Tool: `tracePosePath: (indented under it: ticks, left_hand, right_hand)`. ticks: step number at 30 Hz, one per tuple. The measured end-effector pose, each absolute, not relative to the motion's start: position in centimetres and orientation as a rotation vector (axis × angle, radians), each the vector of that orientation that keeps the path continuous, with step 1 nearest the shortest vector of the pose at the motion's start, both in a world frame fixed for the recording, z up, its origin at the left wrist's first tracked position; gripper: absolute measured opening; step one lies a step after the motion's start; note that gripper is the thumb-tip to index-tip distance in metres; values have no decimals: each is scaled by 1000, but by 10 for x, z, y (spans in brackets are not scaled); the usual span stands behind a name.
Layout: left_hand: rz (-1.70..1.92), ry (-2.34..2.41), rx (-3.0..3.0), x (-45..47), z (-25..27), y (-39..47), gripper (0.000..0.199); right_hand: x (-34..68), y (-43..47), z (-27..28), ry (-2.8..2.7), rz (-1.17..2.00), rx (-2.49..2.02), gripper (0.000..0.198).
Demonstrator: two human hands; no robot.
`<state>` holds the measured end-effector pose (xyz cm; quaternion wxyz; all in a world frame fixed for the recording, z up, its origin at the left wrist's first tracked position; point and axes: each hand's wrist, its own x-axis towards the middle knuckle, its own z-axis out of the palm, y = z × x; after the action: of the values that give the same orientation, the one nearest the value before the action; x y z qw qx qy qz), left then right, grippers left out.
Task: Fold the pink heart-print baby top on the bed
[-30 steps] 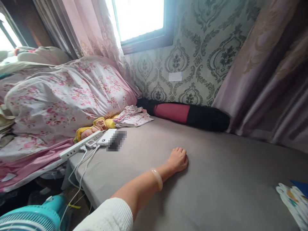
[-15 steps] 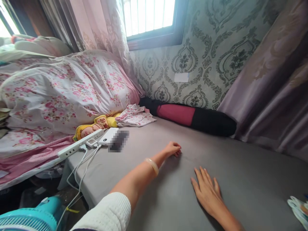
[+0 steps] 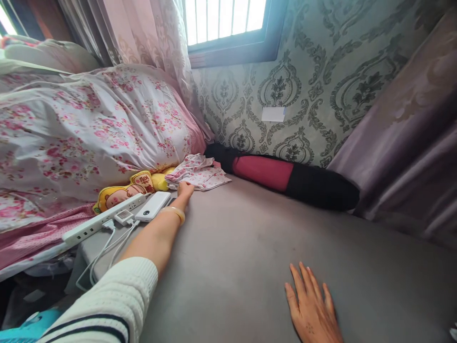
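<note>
At the far left of the grey surface point(image 3: 228, 257) lies a folded white cloth with pink flowers point(image 3: 205, 175), perhaps a garment. My left hand point(image 3: 185, 189), arm stretched out and a pale bangle on the wrist, is at the cloth's near edge, with fingers closed on it; the fingertips are partly hidden. Just beside that wrist is a white power bank point(image 3: 153, 206), and a dark phone behind the hand is mostly covered by it. My right hand point(image 3: 313, 305) lies flat on the grey surface, fingers spread, holding nothing.
A white power strip point(image 3: 103, 219) with plugged-in cables crosses the left edge. Beside it lies a yellow plush toy point(image 3: 119, 193). A long black and red bag point(image 3: 264, 174) rests along the wall. Floral bedding point(image 3: 89, 124) rises at left; a turquoise fan point(image 3: 32, 326) stands lower left.
My left hand has moved left and forward from the middle of the grey surface to the floral cloth. The right hand stays flat, and the view has shifted slightly.
</note>
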<state>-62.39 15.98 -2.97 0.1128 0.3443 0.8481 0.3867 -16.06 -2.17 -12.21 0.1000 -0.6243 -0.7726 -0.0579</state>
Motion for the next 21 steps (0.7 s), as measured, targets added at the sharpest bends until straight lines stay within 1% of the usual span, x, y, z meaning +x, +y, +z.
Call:
tracePosePath:
  ticks: [5,13,17,21]
  left_hand:
    - [1213,2593,1061,-659,-22,167,27]
    - [1148,2617,1123,-671,-28,182,33]
    - [1102,2644,1107,-672,-32,183,32]
    - [1107,2642,1120,-667,-30,179,25]
  right_hand:
    - [-159,-20,-124,-2297,-146,-1868,66]
    - [-159,-21,-122,-2333,-119,-1908,65]
    - [-162,-24,-116,-2331,-103,-1921,66]
    - [-163,-24,-115,-2323,-113,-1913,66]
